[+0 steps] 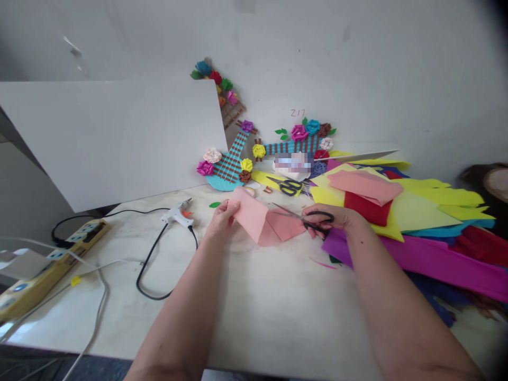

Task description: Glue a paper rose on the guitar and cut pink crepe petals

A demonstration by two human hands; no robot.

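Over the middle of the table, my left hand [223, 216] pinches the left end of a folded piece of pink crepe paper [253, 218]. My right hand [326, 219] has its fingers through the handles of black-handled scissors [319, 217]. Their metal blades point left and lie across the upper right part of the pink paper, spread apart. The paper's right end comes close to my right fingers; I cannot tell whether they touch it. A second pair of black scissors [289, 186] lies just behind the paper.
A white glue gun [177, 216] with a looped black cord lies left, near a yellow power strip [59, 259]. Coloured paper sheets [432, 211] are heaped right. Flower-decorated blue shapes [234, 159] lean at the back by a white board [119, 143].
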